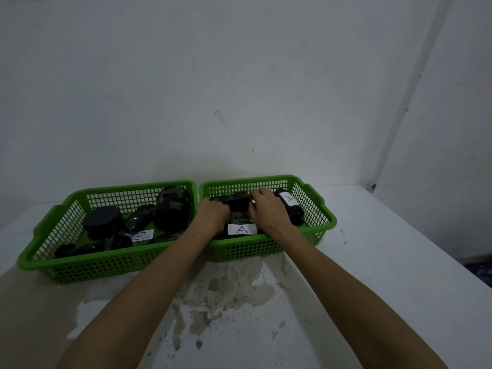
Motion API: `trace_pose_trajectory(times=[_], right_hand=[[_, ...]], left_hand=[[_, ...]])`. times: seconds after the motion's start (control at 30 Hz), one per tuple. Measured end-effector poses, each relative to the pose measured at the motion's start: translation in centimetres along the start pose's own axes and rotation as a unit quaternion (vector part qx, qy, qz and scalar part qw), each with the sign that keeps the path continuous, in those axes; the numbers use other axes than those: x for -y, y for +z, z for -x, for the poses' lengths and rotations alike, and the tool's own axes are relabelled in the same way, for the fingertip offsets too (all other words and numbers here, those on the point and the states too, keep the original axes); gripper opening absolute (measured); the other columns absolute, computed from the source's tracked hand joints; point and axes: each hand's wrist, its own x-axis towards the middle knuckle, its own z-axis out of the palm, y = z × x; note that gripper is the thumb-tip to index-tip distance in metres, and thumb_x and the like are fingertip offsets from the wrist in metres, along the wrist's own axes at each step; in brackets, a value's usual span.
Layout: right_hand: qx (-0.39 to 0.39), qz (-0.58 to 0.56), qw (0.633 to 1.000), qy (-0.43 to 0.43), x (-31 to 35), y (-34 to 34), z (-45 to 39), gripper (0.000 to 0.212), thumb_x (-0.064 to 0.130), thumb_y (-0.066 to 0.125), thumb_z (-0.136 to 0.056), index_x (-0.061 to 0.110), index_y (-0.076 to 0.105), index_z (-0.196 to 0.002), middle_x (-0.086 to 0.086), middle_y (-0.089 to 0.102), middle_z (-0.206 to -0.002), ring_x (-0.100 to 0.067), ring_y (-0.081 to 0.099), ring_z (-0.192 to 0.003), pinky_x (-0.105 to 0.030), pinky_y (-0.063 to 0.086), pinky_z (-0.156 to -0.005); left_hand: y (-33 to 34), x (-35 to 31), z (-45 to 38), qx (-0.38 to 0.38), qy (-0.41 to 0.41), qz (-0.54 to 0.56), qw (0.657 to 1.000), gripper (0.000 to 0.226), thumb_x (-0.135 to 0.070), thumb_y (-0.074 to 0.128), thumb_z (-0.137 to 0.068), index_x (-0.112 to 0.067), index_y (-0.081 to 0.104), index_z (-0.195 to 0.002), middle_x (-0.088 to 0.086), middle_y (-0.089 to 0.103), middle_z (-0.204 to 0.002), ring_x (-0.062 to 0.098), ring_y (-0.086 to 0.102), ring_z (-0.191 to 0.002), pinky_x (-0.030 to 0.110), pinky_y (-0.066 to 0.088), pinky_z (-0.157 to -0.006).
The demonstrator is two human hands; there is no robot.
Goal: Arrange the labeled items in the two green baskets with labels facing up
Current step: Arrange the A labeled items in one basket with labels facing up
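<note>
Two green baskets stand side by side against the wall. The right basket holds black wrapped items. One at the front shows a white "A" label, and another at the right shows an "A" label facing up. Both hands are inside this basket. My left hand and my right hand grip the two ends of a black block with no label showing. The left basket holds a round black lid, a large dark cylinder and other dark items, with one "B" label facing up.
The baskets rest on a white table with worn, stained patches of paint in front of them. A plain white wall rises directly behind the baskets. The table's right edge falls off near the frame's right side.
</note>
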Motion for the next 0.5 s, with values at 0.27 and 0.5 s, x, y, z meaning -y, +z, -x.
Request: trace_pose_trajectory(times=[0.27,0.5], right_hand=[[0.024,-0.017,0.999,0.021,0.1,-0.3,0.2,0.028,0.009,0.055,-0.089,0.005,0.058,-0.117,-0.013,0.057,-0.113,-0.030,0.056,-0.099,-0.041,0.051,-0.074],[0.061,-0.032,0.998,0.010,0.1,-0.7,0.1,0.058,0.022,0.064,-0.081,0.010,0.046,-0.135,-0.012,0.052,-0.125,-0.032,0.051,-0.114,-0.044,0.050,-0.086]], left_hand=[[-0.7,1.8,0.1,-0.069,0.014,0.251,0.965,0.035,-0.027,0.066,-0.085,-0.008,0.055,-0.113,0.014,0.058,-0.110,0.030,0.057,-0.100,0.037,0.046,-0.076],[-1.3,3.6,2.2,-0.100,-0.007,0.528,0.843,0.026,-0.028,0.045,-0.101,-0.015,0.050,-0.122,0.008,0.058,-0.110,0.026,0.060,-0.095,0.040,0.051,-0.080]])
